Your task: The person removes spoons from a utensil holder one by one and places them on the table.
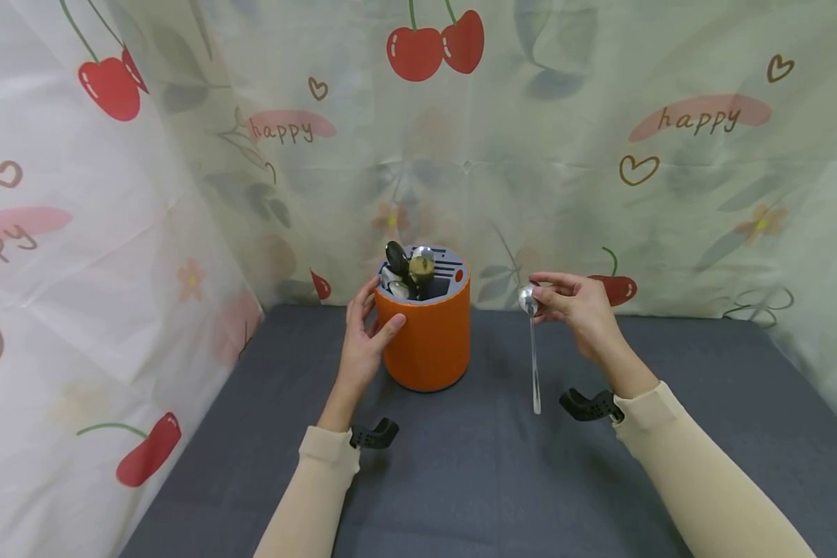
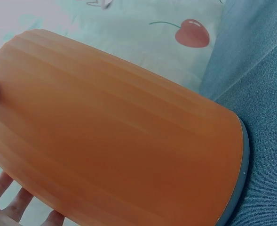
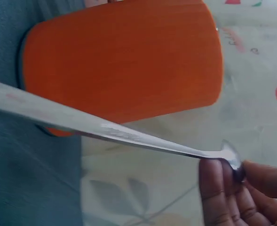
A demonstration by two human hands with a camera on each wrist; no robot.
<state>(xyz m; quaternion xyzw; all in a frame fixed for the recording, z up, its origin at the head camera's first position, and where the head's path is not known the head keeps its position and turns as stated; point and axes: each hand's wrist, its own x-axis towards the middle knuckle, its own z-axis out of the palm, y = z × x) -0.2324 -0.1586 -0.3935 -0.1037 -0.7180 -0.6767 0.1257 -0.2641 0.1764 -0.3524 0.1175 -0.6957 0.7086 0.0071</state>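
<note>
An orange utensil holder (image 1: pixel 427 341) with a grey slotted top stands upright on the dark cloth. My left hand (image 1: pixel 364 349) holds it by its left side, thumb towards the front; the left wrist view shows the orange wall (image 2: pixel 114 127) between thumb and fingers. Several utensils stick out of its large opening, among them a black spoon-like head (image 1: pixel 395 256) and shiny metal ends. To the right of the holder, my right hand (image 1: pixel 580 314) pinches a metal spoon (image 1: pixel 535 364) by its bowl. The spoon's handle (image 3: pixel 124 133) hangs down, apart from the holder.
A dark grey cloth (image 1: pixel 460 473) covers the table. Pale curtains (image 1: pixel 530 194) printed with cherries and hearts hang behind and on the left. Black wrist straps (image 1: pixel 589 405) sit at the cuffs of both beige sleeves.
</note>
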